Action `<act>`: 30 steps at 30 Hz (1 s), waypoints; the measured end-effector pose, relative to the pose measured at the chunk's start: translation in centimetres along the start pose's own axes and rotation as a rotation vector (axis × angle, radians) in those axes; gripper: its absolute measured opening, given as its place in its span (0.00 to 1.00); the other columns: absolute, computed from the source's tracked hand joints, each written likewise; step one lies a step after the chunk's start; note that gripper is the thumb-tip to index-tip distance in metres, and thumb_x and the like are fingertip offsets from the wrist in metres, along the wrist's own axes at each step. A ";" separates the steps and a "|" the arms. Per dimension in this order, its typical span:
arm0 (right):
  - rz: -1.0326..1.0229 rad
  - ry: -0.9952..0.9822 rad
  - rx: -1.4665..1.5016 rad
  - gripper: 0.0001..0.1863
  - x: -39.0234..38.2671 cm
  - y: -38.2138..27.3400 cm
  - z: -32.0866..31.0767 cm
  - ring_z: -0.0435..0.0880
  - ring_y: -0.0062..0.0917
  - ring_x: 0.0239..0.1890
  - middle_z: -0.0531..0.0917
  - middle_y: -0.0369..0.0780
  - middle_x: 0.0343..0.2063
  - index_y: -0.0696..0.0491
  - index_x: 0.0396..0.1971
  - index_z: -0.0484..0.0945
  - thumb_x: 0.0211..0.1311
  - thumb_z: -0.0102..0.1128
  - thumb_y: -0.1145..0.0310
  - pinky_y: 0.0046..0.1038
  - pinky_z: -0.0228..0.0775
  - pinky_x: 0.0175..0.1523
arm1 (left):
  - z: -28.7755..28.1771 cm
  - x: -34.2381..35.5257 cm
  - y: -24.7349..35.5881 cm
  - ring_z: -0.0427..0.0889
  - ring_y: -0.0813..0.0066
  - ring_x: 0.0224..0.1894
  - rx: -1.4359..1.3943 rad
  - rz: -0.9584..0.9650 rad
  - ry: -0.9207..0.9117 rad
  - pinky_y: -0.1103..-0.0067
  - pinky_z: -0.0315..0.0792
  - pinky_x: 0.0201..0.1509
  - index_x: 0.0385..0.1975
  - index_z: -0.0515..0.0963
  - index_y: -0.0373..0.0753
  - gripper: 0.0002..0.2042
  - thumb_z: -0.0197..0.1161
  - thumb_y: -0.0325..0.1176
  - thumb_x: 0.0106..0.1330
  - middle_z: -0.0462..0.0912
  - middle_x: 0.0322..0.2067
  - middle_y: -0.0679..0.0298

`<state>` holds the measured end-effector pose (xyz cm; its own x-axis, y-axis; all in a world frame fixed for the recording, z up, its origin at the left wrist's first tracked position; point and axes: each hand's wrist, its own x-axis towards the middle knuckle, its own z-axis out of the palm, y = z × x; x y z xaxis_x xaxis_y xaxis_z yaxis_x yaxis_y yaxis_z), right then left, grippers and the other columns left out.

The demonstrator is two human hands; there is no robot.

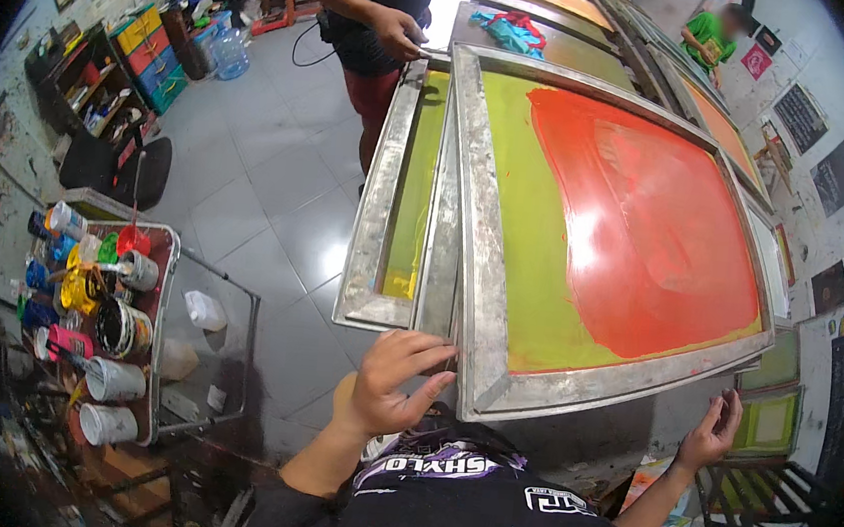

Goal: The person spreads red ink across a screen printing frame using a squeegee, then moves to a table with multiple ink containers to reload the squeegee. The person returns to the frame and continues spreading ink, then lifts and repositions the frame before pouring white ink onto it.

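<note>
A large silkscreen frame (491, 255) with a worn metal border lies in front of me, tilted over another frame. Its mesh is yellow-green, with a wide layer of red ink (646, 223) across most of it. My left hand (400, 382) is at the near left corner; its fingers and thumb are apart, with the fingertips at the metal edge. Whether they touch it, I cannot tell. Below the near right corner, my right hand (712, 434) is raised, its fingers loosely bent and apart, holding nothing visible. A second silkscreen frame (370, 259) sits partly underneath, to the left.
A co-worker's hand (398, 33) is by the far left corner of the frames. A cart (162, 341) of ink tubs stands left. Blue and red cloths (510, 32) lie on a screen farther back. Another person in green (709, 38) is at far right.
</note>
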<state>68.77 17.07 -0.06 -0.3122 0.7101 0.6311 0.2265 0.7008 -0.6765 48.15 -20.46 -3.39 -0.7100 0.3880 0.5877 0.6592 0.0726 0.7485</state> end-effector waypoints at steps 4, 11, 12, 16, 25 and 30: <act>0.072 0.093 0.023 0.13 -2.9 -0.8 -0.2 0.73 0.27 0.46 0.73 0.43 0.43 0.62 0.44 0.69 0.60 0.48 0.75 0.26 0.67 0.49 | -0.9 1.3 -2.5 0.76 0.64 0.33 -0.059 0.085 -0.080 0.75 0.66 0.37 0.31 0.77 0.35 0.11 0.64 0.26 0.45 0.78 0.31 0.58; 0.300 0.292 0.000 0.16 -10.7 -5.6 2.6 0.73 0.27 0.47 0.73 0.45 0.45 0.63 0.47 0.68 0.60 0.49 0.72 0.25 0.68 0.47 | -5.8 5.3 -7.4 0.76 0.64 0.33 -0.180 0.109 -0.101 0.76 0.66 0.37 0.30 0.77 0.36 0.10 0.64 0.25 0.46 0.78 0.30 0.58; 0.304 0.268 -0.015 0.17 -11.8 -5.3 2.8 0.73 0.27 0.47 0.73 0.45 0.45 0.64 0.47 0.68 0.60 0.49 0.72 0.25 0.69 0.46 | -6.7 5.8 -8.6 0.76 0.64 0.33 -0.185 0.093 -0.072 0.76 0.66 0.37 0.30 0.77 0.36 0.10 0.64 0.24 0.46 0.78 0.30 0.58; 0.241 0.326 -0.037 0.17 -14.1 -8.5 5.9 0.74 0.22 0.38 0.75 0.43 0.41 0.64 0.47 0.69 0.60 0.50 0.70 0.22 0.68 0.41 | -8.6 8.1 -13.4 0.77 0.67 0.32 -0.209 -0.055 0.008 0.79 0.68 0.38 0.29 0.77 0.34 0.07 0.62 0.23 0.48 0.79 0.29 0.58; 0.242 0.324 0.032 0.21 -13.0 -17.8 13.6 0.67 0.29 0.52 0.69 0.47 0.50 0.67 0.50 0.62 0.57 0.49 0.76 0.26 0.58 0.55 | -5.8 22.8 -23.3 0.76 0.76 0.32 -0.145 0.008 0.243 0.82 0.68 0.40 0.32 0.76 0.34 0.07 0.58 0.29 0.55 0.78 0.29 0.63; 0.202 0.339 -0.047 0.21 -13.3 -18.3 14.6 0.66 0.26 0.52 0.68 0.44 0.51 0.63 0.52 0.62 0.58 0.49 0.75 0.25 0.55 0.56 | -3.0 33.7 -28.3 0.78 0.64 0.35 0.140 0.126 0.124 0.77 0.70 0.41 0.33 0.77 0.34 0.10 0.60 0.31 0.52 0.79 0.32 0.55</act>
<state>55.27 -6.16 -1.61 0.0637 0.8105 0.5822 0.2967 0.5417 -0.7865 4.84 -12.21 -3.85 -0.6390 0.2863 0.7139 0.7665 0.1605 0.6218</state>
